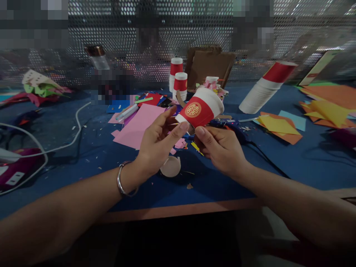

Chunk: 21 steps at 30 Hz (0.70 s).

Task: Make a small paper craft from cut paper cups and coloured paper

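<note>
A red and white paper cup point(200, 108) with a yellow round emblem is tilted on its side above the table, its rim toward the upper right. My right hand point(222, 148) grips it from below, thumb pressed near its lower side and fingers curled. At the base end, my left hand point(157, 142) holds the cup between thumb and fingers; the fingertips are partly hidden. A curved brownish strip point(181, 101) shows just behind the cup's base. Beneath the hands lies a white paper disc point(170, 166) with a small tab.
Pink paper point(139, 126), scraps and markers point(127, 112) lie behind my left hand. Stacked cups point(180, 85) stand farther back, and a long cup stack point(267, 89) leans at right. Coloured sheets point(280, 126), a black cable point(267, 159) and a white cable point(79, 128) also lie there.
</note>
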### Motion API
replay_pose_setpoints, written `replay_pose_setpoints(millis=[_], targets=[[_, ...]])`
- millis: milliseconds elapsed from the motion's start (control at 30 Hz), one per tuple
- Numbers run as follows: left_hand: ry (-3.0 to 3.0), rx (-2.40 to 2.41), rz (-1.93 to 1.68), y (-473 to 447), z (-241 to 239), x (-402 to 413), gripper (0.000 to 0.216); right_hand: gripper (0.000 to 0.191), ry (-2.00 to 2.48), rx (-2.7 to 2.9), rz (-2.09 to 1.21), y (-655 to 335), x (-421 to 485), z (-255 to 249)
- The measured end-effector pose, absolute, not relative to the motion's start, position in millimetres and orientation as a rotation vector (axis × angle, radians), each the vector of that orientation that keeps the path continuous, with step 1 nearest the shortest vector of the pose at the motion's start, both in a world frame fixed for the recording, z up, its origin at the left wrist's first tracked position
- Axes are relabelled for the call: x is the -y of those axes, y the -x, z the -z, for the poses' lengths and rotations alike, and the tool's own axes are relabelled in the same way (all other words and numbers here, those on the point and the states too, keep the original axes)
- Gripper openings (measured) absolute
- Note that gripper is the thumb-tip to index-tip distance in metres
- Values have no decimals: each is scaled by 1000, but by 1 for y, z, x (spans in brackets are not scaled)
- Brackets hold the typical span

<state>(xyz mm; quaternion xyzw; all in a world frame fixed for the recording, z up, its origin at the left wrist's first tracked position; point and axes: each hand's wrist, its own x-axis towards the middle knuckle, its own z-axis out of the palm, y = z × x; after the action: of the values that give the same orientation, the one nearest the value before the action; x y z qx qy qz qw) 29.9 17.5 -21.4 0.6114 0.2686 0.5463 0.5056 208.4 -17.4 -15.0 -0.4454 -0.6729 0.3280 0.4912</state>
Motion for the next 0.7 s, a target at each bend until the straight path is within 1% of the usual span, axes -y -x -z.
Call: replay_pose_setpoints(millis=[100, 167, 333, 567, 700], targets=[[-1390, -627, -1217, -30, 20, -18, 39, 57, 1090, 1632, -804, -209, 17, 17], [-1378, -618, -1219, -30, 20, -17, 37, 56, 1075, 1633, -807, -210, 17, 18], [-1402, -609, -1274, -30, 21, -14, 43, 56, 1081, 1658, -782, -210, 18, 17], [-1692, -709, -1333, -25, 18, -13, 54, 57, 1067, 1647, -780, -208, 19, 14], [-1871, -772, -1434, -23, 20, -11, 51, 57, 1073, 1671, -737, -209, 20, 14]])
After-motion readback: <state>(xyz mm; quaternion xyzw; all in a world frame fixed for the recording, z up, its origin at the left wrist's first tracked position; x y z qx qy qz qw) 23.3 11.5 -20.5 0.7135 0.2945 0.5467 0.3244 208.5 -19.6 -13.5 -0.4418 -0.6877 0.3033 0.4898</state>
